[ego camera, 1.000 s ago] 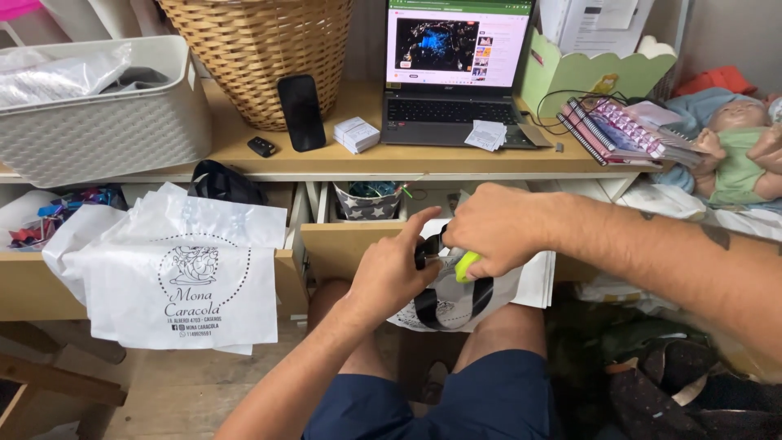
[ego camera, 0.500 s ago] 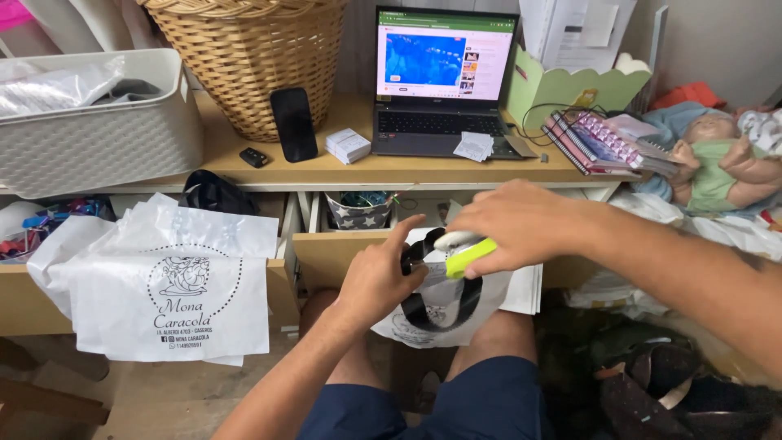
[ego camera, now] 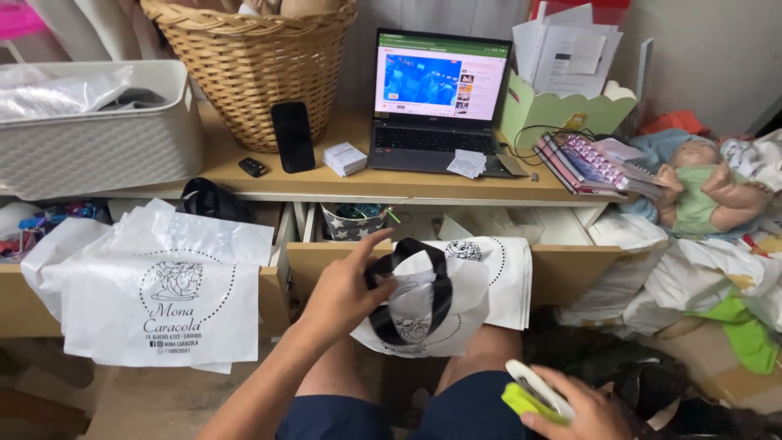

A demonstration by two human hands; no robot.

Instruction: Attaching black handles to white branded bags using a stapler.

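- Head view, nearest: right hand (ego camera: 574, 415) at the bottom edge, its grip closed around a white and lime-green tool (ego camera: 531, 393).
- Left hand (ego camera: 346, 293) above the lap, its grip pinching a white bag with black handles (ego camera: 423, 305).
- Beyond, the bench (ego camera: 407, 183) carries an open laptop (ego camera: 436, 102) and a wicker basket (ego camera: 248, 61) towards its back edge.

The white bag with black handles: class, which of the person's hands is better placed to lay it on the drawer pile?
Probably the left hand: it holds the white bag beside the pile, while the right hand holds a yellow-green tool low down.
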